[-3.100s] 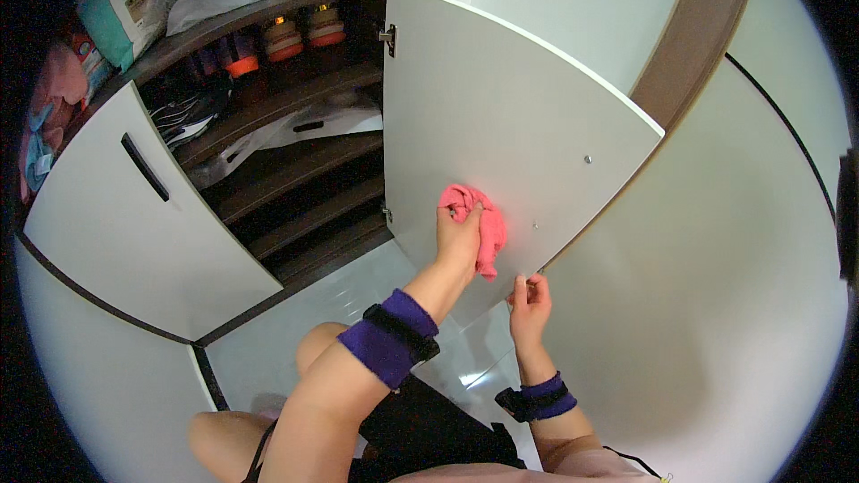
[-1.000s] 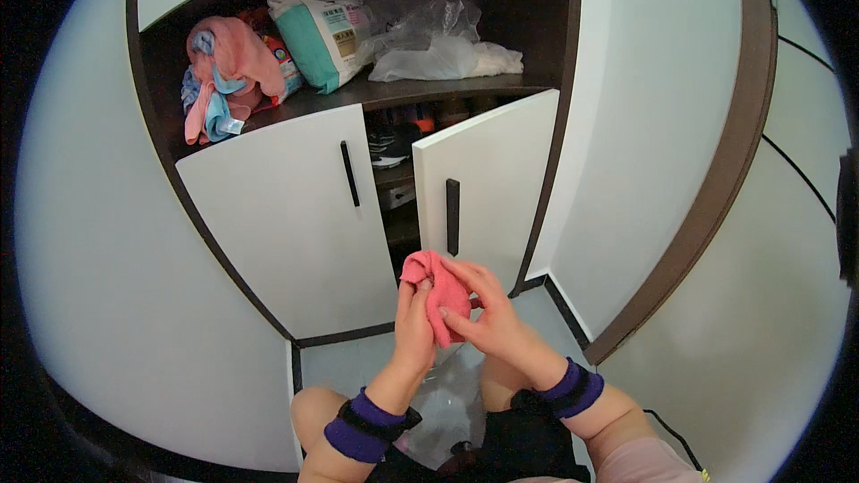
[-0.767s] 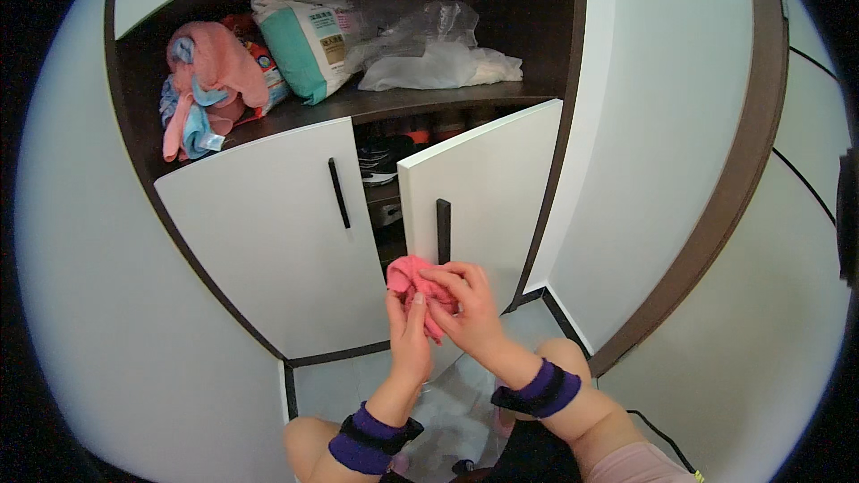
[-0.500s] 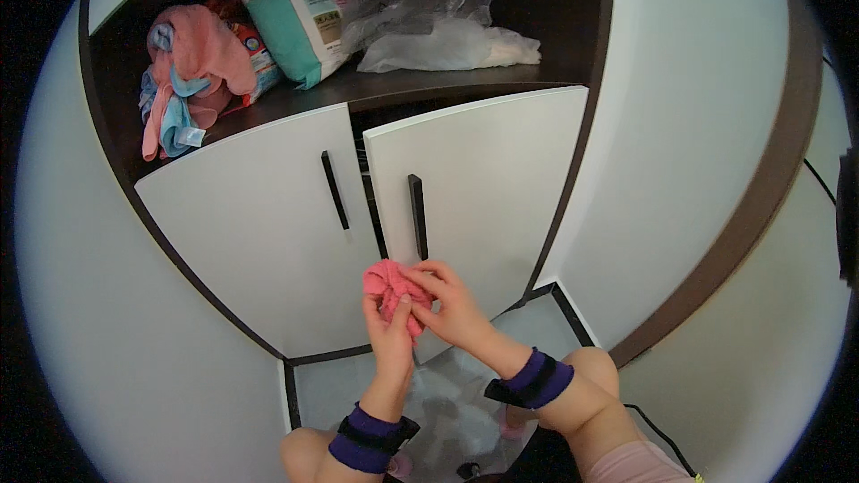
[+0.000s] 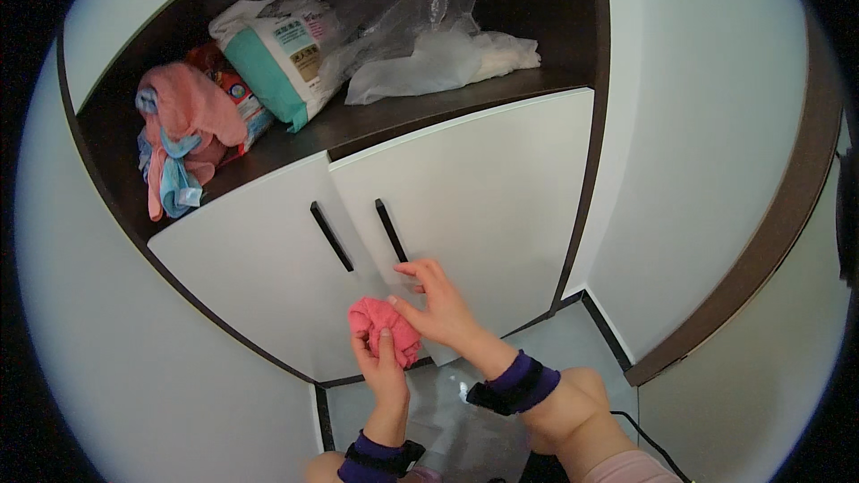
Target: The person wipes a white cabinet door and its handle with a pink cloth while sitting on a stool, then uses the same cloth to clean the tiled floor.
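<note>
A crumpled pink cloth (image 5: 383, 320) is bunched in my left hand (image 5: 386, 377), the thumb pressing on it from the near side. My right hand (image 5: 440, 309) is open beside it, fingers apart. Its fingertips are by the lower end of the black handle (image 5: 391, 228) on the right white cabinet door (image 5: 501, 206); I cannot tell whether they touch it. The right thumb points toward the cloth's upper edge. Alongside, the left white door (image 5: 259, 277) has its own black handle (image 5: 331, 237). Both doors look closed or nearly so.
Above the doors, a dark shelf (image 5: 367, 131) bears pink and blue cloths (image 5: 188, 116), a red package (image 5: 234, 85), a white and teal package (image 5: 282, 67) and clear plastic bags (image 5: 438, 63). White walls (image 5: 707, 143) flank the cabinet. A black cable (image 5: 658, 447) lies at lower right.
The right door, ajar before, has swung in toward the cabinet. My right hand has come off the pink cloth and spread its fingers. My left hand keeps the cloth. The view has shifted.
</note>
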`<state>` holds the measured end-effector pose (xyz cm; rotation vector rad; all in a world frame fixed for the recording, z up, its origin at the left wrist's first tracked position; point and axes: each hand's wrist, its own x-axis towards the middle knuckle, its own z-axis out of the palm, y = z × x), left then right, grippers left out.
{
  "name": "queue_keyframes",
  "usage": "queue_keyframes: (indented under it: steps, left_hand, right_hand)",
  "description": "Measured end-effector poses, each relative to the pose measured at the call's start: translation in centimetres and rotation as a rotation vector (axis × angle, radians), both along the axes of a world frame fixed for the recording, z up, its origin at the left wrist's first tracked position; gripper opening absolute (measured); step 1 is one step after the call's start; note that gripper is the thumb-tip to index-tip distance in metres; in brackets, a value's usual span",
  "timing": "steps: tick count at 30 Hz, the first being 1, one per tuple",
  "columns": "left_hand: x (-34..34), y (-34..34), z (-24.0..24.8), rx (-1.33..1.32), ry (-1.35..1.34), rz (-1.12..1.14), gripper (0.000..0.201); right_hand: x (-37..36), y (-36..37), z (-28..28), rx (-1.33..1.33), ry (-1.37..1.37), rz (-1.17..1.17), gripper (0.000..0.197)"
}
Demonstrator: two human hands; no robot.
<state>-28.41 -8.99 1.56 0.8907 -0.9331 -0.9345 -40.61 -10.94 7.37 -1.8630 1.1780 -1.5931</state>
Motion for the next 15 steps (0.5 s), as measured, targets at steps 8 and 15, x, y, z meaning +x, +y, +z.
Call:
queue_keyframes:
  steps: [8, 15]
  left_hand:
    - [-2.5, 0.5, 6.9, 0.053, -0.104, -0.14, 0.036]
    - [-3.3, -3.2, 8.7, -0.232, -0.307, -0.404, 0.036]
  right_hand:
    - [0.8, 0.3, 0.1, -0.066, -0.119, 0.214, 0.046]
    - [-3.4, -1.1, 4.3, -0.17, -0.185, -0.109, 0.033]
